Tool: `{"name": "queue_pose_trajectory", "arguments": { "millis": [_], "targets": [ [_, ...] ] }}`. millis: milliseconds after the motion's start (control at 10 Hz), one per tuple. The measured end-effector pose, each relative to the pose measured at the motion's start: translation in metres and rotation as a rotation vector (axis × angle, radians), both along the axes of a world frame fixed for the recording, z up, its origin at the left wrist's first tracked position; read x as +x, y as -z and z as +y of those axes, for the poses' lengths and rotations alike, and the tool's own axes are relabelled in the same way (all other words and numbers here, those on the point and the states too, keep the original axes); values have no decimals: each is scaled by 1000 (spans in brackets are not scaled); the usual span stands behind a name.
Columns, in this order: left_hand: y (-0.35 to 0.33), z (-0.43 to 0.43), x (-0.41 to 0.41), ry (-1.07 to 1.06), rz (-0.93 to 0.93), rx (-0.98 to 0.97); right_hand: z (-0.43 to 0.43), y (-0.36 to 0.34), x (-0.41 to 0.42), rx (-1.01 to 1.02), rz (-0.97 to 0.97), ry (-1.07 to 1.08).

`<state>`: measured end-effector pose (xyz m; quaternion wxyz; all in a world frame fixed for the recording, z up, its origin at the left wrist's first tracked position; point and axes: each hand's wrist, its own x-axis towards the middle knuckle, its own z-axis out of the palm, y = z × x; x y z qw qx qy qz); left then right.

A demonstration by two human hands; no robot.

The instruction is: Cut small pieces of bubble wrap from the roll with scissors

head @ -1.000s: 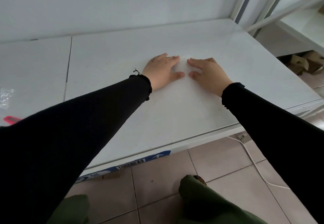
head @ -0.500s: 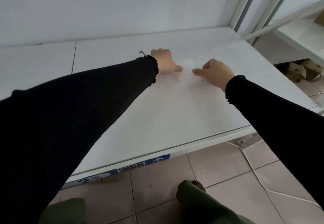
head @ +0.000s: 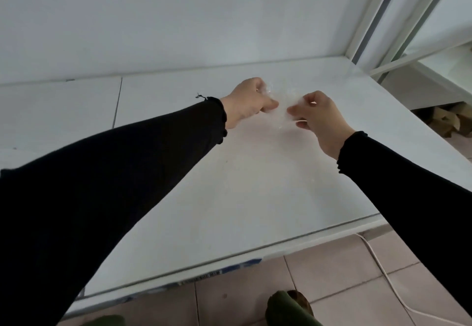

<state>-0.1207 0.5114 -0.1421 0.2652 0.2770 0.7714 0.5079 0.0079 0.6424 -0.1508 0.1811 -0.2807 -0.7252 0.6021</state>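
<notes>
A white table point(head: 229, 198) runs along a plain white wall, with pale floor tiles and a thin white cable point(head: 383, 272) below its front edge and white shelf posts off its far right corner. A second ago both hands lay flat on the table, palms down and thumbs almost meeting, pressing a clear sheet against the surface; half a second ago the fingers had begun to curl. Now both have lifted clear of the table and closed into pinches. The left hand point(head: 246, 102) has its grip shut on one edge of a small piece of bubble wrap point(head: 281, 107), and the right hand point(head: 319, 118) pinches the opposite edge, so the clear film hangs stretched between them just above the table's middle. The film is nearly the same tone as the table behind it, so its outline and size are hard to read. Neither the roll nor the scissors is in view here, and a faint crumple of plastic shows high on the wall above the hands, too blurred to name. My judgement is that this piece is already cut free and is being picked up to be set aside, so a fresh cut would mean going back to the roll and scissors.
</notes>
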Motion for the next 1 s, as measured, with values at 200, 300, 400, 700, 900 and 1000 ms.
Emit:
{"name": "queue_pose_trajectory", "arguments": {
  "millis": [200, 300, 400, 700, 900, 1000],
  "targets": [
    [-12, 5, -44, -226, -51, 231, 8, -12, -59, 19, 55, 82],
    [-10, 11, -71, -298, -5, 263, 14, -14, -94, 68, 46, 90],
    [-7, 19, -96, -324, 29, 238, 20, -11, -126, 157, 29, 84],
    [16, 36, -144, -383, 239, -24, 36, 11, -177, 485, -155, 64],
    [28, 33, -142, -432, 378, -211, 32, 19, -172, 598, -214, 75],
    [19, 23, -135, -465, 404, -159, 29, 11, -162, 625, -185, 107]
  ]
}}
